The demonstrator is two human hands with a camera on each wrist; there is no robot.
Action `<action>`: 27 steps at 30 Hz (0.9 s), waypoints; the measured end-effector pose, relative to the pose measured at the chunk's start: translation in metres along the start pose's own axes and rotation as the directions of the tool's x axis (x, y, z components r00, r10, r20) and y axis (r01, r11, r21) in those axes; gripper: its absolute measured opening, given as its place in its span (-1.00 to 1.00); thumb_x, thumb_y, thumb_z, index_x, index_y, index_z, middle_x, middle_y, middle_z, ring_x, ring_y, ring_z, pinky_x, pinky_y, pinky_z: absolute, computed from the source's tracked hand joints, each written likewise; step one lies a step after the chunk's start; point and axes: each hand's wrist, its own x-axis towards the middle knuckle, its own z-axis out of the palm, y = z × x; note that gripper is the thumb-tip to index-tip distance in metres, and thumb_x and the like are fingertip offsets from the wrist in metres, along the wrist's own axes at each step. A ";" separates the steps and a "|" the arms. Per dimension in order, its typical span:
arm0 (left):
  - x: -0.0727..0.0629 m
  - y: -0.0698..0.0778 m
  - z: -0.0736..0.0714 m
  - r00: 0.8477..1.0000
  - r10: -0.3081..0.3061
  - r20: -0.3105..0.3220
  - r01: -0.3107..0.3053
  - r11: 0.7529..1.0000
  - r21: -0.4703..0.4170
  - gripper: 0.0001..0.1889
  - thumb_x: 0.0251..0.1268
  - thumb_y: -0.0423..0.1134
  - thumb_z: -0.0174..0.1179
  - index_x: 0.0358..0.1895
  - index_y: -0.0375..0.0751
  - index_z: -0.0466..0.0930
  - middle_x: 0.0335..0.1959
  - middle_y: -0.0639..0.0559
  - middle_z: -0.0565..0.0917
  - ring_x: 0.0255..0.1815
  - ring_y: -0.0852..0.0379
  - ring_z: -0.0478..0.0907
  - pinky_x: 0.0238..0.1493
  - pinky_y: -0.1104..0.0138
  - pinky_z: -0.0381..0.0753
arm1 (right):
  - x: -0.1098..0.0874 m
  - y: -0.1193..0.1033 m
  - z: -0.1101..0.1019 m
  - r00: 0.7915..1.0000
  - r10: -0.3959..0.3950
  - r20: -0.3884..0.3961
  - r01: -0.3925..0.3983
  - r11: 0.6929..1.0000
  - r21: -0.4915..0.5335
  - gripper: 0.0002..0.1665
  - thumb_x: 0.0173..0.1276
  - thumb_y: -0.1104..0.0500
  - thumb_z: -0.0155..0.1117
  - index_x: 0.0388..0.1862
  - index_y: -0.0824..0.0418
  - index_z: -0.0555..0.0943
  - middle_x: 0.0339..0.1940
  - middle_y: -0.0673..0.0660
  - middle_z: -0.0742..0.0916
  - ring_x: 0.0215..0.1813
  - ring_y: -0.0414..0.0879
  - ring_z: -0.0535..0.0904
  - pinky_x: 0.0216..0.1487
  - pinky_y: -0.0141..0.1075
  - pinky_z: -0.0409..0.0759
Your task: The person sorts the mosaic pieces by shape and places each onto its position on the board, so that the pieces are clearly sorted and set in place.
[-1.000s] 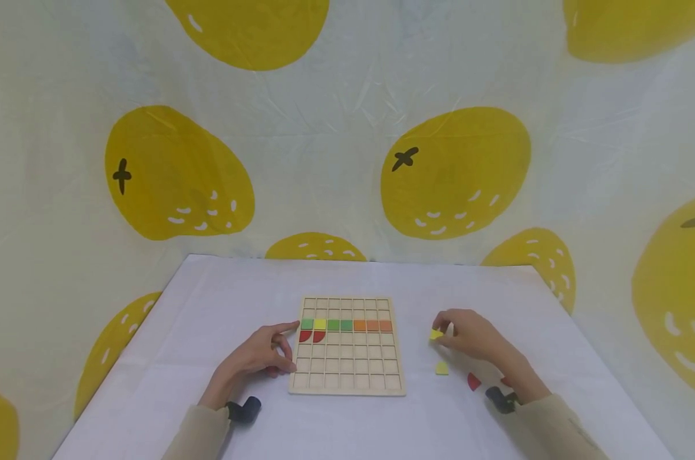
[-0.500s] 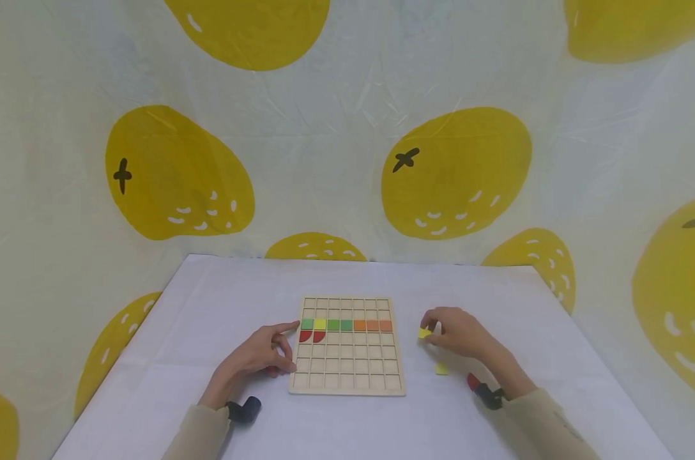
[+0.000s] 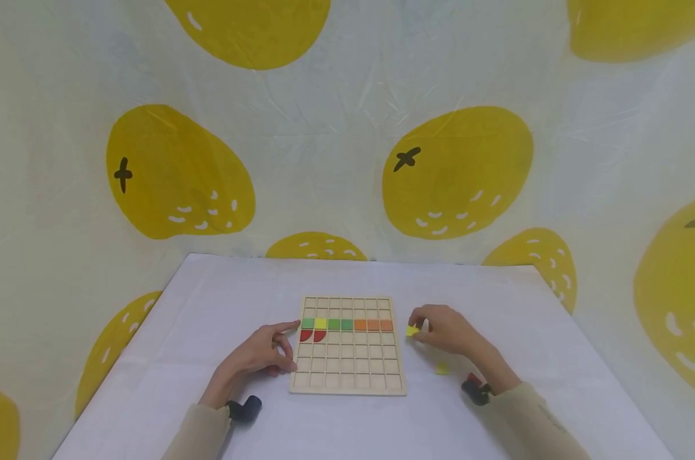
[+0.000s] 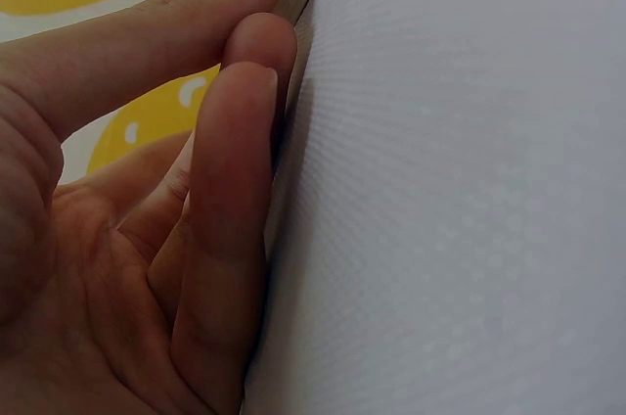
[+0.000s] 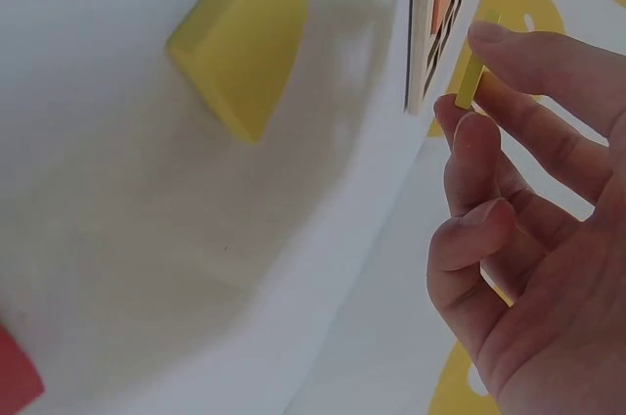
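Observation:
In the head view a wooden grid board [image 3: 347,367] lies flat on the white table. One of its rows carries green, yellow and orange square tiles [image 3: 360,325]; two red quarter-circle tiles [image 3: 319,336] sit in the row below, at the left. My left hand [image 3: 261,348] touches the board's left edge with index finger and thumb spread apart. Just off the board's right edge, my right hand [image 3: 446,329] pinches a yellow tile [image 5: 471,77] between thumb and fingertips, above the table. The held tile is seen edge-on in the right wrist view, so its outline is unclear there.
A loose yellow tile [image 5: 245,43] with a curved side lies on the table right of the board. A red tile [image 5: 15,376] lies closer to my right wrist, partly covered by the wrist camera [image 3: 475,390]. A lemon-patterned curtain [image 3: 324,160] hangs behind the table.
My right hand has moved left toward the board, carrying the yellow tile. My left hand and the board have stayed in place.

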 end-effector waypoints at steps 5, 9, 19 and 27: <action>0.000 0.000 0.000 1.000 0.003 0.003 -0.003 1.000 -0.003 -0.01 -0.03 -0.28 0.60 0.57 -0.12 0.31 -0.38 0.01 0.65 -0.56 0.13 0.52 -0.49 0.29 0.58 | 0.006 -0.004 0.002 1.000 -0.011 0.012 0.011 1.000 0.007 -0.81 0.24 0.18 0.47 -0.16 0.04 0.72 -0.30 -0.10 0.73 -0.30 -0.22 0.51 -0.19 -0.27 0.53; 0.000 -0.001 0.000 1.000 0.006 0.005 -0.006 1.000 -0.005 -0.01 -0.02 -0.28 0.60 0.57 -0.11 0.31 -0.38 0.02 0.65 -0.56 0.13 0.53 -0.49 0.29 0.59 | 0.010 -0.009 0.003 1.000 -0.003 0.026 0.003 1.000 0.014 -0.82 0.26 0.14 0.48 -0.15 0.02 0.73 -0.29 -0.10 0.73 -0.29 -0.21 0.52 -0.19 -0.27 0.54; 0.001 -0.002 -0.001 1.000 0.019 0.010 -0.018 1.000 -0.007 -0.01 -0.02 -0.27 0.60 0.57 -0.12 0.31 -0.39 0.02 0.65 -0.56 0.13 0.53 -0.49 0.29 0.59 | 0.020 -0.021 0.005 0.998 -0.059 0.016 0.059 0.998 0.000 -0.82 0.25 0.12 0.50 -0.17 0.01 0.72 -0.29 -0.11 0.73 -0.29 -0.22 0.52 -0.19 -0.27 0.53; 0.001 -0.001 -0.001 1.000 0.023 0.017 -0.023 1.000 -0.014 0.00 -0.03 -0.29 0.60 0.57 -0.14 0.30 -0.39 0.02 0.66 -0.53 0.13 0.57 -0.50 0.29 0.60 | 0.030 -0.034 0.010 0.997 -0.070 0.024 0.070 0.997 0.011 -0.81 0.26 0.09 0.51 -0.16 0.02 0.73 -0.28 -0.11 0.74 -0.24 -0.20 0.55 -0.13 -0.26 0.56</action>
